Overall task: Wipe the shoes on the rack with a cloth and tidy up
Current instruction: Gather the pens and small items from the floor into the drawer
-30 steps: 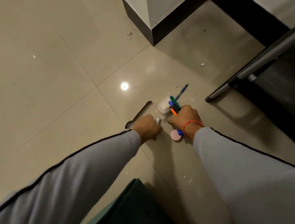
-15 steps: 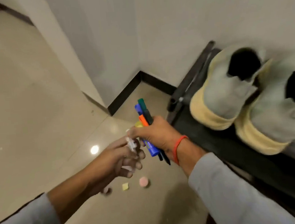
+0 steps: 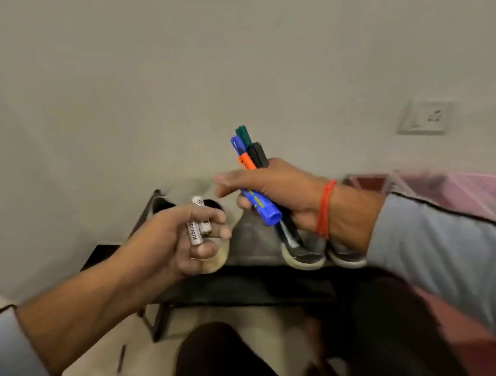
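So I'm crouching in front of the rack [image 3: 243, 290] with both hands full of clutter: my left hand [image 3: 182, 238] is curling its fingers around two small white batteries [image 3: 197, 225], my right hand [image 3: 274, 194] is gripping a bunch of markers [image 3: 254, 172]. Tidying looks partway there to me, wiping not started, no cloth in sight. The shoes [image 3: 302, 255] are sitting on the rack just behind my hands, pale-soled, greyish, pretty blurry.

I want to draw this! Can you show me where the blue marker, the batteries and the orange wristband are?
blue marker [image 3: 259, 205]: head view, on its barrel below the fingers.
batteries [image 3: 194, 234]: head view, on the white printed label.
orange wristband [image 3: 324, 208]: head view, mid-band on the right wrist.
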